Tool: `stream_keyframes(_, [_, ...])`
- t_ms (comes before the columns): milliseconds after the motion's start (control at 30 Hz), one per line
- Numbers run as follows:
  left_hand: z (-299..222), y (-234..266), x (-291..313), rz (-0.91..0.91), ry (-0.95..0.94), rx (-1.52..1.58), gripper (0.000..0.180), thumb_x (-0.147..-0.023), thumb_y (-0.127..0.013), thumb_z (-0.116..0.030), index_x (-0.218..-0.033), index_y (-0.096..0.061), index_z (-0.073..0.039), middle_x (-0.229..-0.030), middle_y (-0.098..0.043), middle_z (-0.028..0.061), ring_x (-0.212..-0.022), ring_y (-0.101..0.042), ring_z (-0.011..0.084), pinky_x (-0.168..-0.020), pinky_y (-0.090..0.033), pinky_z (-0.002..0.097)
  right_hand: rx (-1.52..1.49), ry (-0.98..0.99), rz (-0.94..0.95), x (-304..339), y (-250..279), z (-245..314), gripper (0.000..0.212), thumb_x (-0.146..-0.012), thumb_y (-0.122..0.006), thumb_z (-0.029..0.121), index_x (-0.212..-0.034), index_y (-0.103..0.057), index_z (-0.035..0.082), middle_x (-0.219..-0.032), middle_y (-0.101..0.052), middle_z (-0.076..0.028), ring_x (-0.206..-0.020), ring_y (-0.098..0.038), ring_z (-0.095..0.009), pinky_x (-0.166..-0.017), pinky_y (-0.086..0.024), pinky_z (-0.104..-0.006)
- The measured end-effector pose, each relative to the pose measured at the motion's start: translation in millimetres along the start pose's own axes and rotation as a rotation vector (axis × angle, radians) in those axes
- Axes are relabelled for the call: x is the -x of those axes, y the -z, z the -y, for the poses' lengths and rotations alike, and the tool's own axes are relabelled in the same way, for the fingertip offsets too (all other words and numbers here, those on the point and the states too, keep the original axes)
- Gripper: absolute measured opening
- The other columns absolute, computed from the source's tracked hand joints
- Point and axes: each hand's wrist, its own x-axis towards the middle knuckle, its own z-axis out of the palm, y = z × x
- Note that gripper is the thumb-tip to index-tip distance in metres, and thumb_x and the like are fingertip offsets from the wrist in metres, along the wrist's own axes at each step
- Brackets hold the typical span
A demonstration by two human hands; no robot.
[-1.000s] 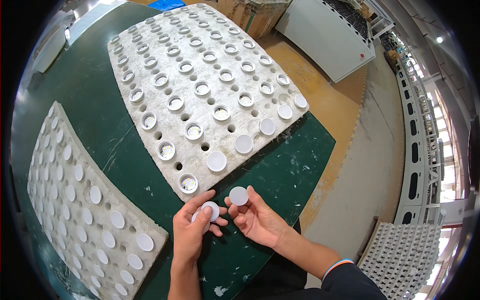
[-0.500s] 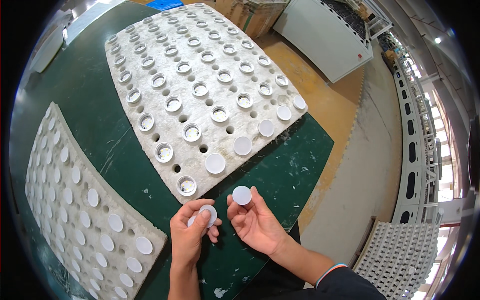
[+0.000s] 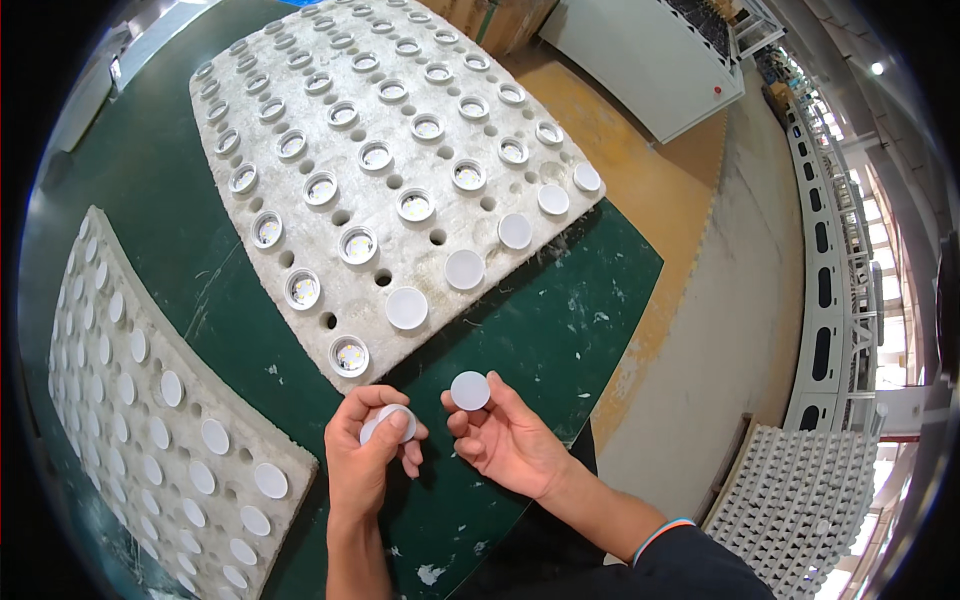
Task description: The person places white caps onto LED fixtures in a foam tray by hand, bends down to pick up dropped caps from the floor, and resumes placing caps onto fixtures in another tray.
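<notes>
My left hand point(image 3: 362, 445) is closed on a few white round lamp covers, its thumb lying across the top cover point(image 3: 392, 424). To the right of it, my right hand point(image 3: 510, 440) pinches one white lamp cover point(image 3: 470, 391) between thumb and fingers, face up. Just beyond both hands is a white foam board point(image 3: 350, 285) with rows of round lamp housings. Most housings stand open with small LEDs inside, such as the near corner lamp housing point(image 3: 349, 356). Along the right near edge, several carry flat white covers, among them a covered lamp point(image 3: 406, 308).
A second foam board point(image 3: 215, 515) with covered lamps lies at the left on the green table point(image 3: 545, 335). Past the table stand a white machine cabinet point(image 3: 625, 65) and a cardboard box point(image 3: 500, 22). A studded grey panel point(image 3: 790, 510) is at the lower right.
Both boards have shifted slightly up or left in view. My hands sit a little further left, still holding the covers; those in the left hand are more closely stacked.
</notes>
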Motion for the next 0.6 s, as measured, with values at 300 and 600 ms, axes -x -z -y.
stream_keyframes(300, [0,-9,0,0.078,0.001,-0.236,0.016,-0.086,-0.064,-0.013,-0.094,-0.063,0.001,-0.069,-0.06,0.0024,-0.053,-0.051,0.005,-0.044,-0.041,0.0184,0.258,-0.104,0.017,9,0,3,0.031,-0.094,-0.053,0.032,-0.11,-0.054,0.006,-0.099,-0.063,-0.007,-0.086,-0.062,-0.014,-0.055,-0.049,-0.0219])
stream_keyframes(600, [-3,-6,4,0.072,0.05,-0.404,0.022,-0.085,-0.065,-0.022,-0.077,-0.06,-0.001,-0.055,-0.053,-0.0016,-0.045,-0.045,0.0031,-0.039,-0.032,0.0187,0.829,0.062,-0.03,17,-6,9,0.025,-0.095,-0.052,0.025,-0.101,-0.055,0.001,-0.092,-0.062,-0.01,-0.075,-0.063,-0.013,-0.049,-0.047,-0.0195])
